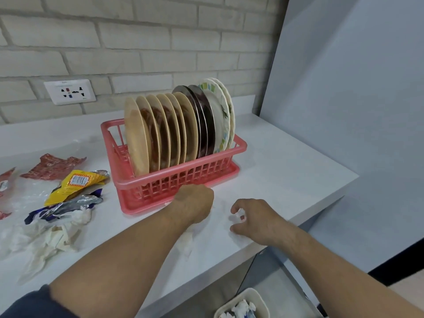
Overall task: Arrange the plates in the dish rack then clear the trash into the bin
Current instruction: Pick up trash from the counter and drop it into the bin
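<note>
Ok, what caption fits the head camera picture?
Plates fill the pink rack; left hand and right hand gather tissue scraps off the counter.
</note>
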The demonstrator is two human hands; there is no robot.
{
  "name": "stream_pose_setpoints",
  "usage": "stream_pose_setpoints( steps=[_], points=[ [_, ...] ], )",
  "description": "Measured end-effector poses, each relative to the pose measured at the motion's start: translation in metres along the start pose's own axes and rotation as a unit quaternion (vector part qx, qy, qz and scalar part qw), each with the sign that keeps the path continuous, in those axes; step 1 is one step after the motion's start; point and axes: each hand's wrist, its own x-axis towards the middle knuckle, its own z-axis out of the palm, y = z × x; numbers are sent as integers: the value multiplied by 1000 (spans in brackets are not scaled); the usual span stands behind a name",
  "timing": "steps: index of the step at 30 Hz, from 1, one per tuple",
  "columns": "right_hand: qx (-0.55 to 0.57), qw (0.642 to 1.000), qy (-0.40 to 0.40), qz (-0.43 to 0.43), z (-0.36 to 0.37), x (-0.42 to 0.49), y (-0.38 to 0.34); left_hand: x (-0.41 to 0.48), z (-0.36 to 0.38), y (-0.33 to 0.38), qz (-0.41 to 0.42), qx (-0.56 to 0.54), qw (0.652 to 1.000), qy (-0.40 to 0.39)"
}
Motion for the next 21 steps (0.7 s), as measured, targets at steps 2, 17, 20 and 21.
stream_pose_setpoints(
  steps=[2, 17, 20, 21],
  points=[
    [6, 1000, 14, 3, 2, -5, 4, 4, 0, 5, 14, 16, 1000, 12],
    [63, 997, 41, -5, -9, -9, 17, -15, -44, -18, 1, -485, 865, 129],
    [59, 997, 34, -25, -16, -6, 20, -19, -46, -13, -22, -486, 854, 182],
    [58, 997, 30, -28, -19, -5, 23, -20, -47, -12, -33, -490, 850, 192]
  ],
)
